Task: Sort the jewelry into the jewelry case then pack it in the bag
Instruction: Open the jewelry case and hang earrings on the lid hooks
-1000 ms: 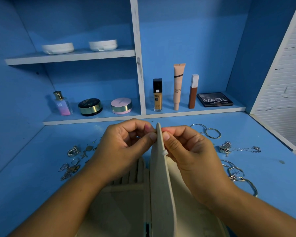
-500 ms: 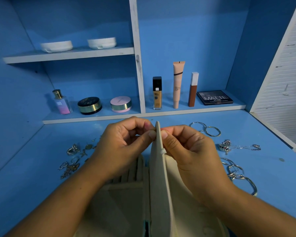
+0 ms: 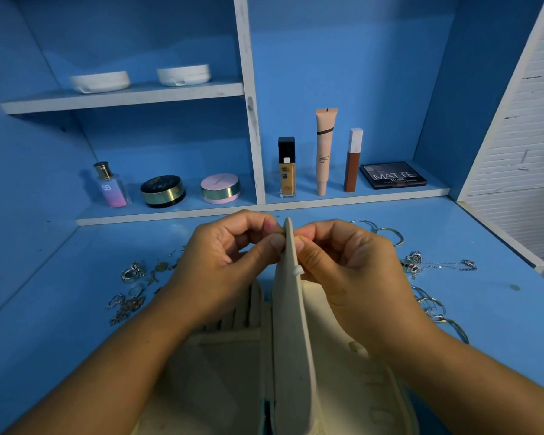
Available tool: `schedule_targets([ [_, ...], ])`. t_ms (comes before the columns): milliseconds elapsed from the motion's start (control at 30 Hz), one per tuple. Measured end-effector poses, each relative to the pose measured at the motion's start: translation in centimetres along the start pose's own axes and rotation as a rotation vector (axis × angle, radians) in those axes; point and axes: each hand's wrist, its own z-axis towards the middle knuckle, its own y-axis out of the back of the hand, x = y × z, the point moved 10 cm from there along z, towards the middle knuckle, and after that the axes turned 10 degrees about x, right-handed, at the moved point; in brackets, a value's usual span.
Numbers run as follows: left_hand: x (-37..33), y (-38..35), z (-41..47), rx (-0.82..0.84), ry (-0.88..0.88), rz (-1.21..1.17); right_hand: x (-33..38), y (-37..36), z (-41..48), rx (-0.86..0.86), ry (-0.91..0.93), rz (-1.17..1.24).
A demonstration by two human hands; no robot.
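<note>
A cream jewelry case [image 3: 220,387] lies open on the blue desk, its middle panel [image 3: 291,324] standing upright and edge-on to me. My left hand [image 3: 226,265] pinches a tiny metal earring [image 3: 282,235] against the left face of the panel's top. My right hand [image 3: 352,277] pinches the same spot from the right face; what sits under its fingertips is hidden. Loose rings [image 3: 132,273] and small earrings [image 3: 126,309] lie on the desk to the left. Hoops [image 3: 387,233], a necklace [image 3: 437,265] and bracelets [image 3: 437,312] lie to the right.
Behind the desk a low shelf holds a perfume bottle [image 3: 110,186], two compacts [image 3: 162,191], foundation [image 3: 286,167], two tubes [image 3: 324,152] and a palette [image 3: 393,174]. An upper shelf carries two white cases [image 3: 99,81]. A white slatted panel [image 3: 522,136] bounds the right side.
Both hands stay pinched at the top of the panel, with only small finger movement. Nothing on the desk has moved.
</note>
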Motion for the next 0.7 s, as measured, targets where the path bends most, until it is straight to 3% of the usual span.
schedule_targets([
  [167, 0.0, 0.0, -0.1, 0.005, -0.002, -0.006, 0.0, 0.1, 0.1, 0.004, 0.018, -0.042],
  [700, 0.0, -0.2, 0.0, 0.024, 0.021, -0.02, -0.7, -0.1, 0.2, -0.019, 0.05, 0.147],
])
